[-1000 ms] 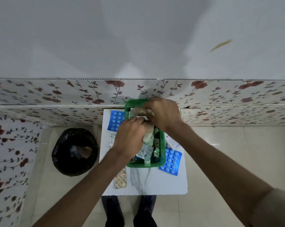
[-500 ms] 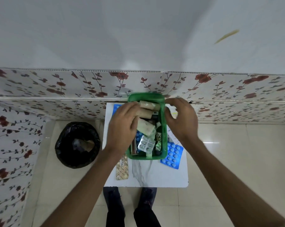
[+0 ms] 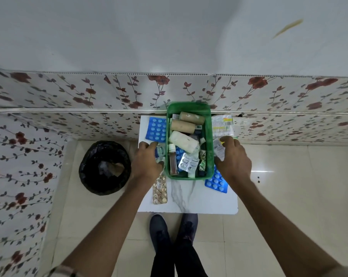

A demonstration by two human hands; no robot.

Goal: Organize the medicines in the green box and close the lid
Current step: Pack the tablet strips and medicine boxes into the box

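Green box [image 3: 209, 140] sits lidless at the far middle of a small white table [image 3: 199, 198] with grey marble veining, pushed against a wall papered in red flowers. Pale glossy tiles cover the floor, and a round bin lined with a black bag [image 3: 104, 167] stands left of the table. The box is a rectangular plastic tub, crowded: two brown bandage rolls [image 3: 183, 125], a white gauze roll [image 3: 183, 141], a small brown bottle [image 3: 173, 161] with a white cap and silver blister strips [image 3: 188, 162].

On the table lie blue blister packs — one far left [image 3: 156, 128], one near right [image 3: 217, 182] — a gold strip [image 3: 159, 189] at the near left edge and a printed packet [image 3: 222, 124] far right.

The left hand [image 3: 147, 162] rests palm down over clear blisters just beside the box; whether it grips them is hidden. The right hand [image 3: 234, 158] curls on a white packet [image 3: 218, 148] (its print too small to read) against the box's right wall.
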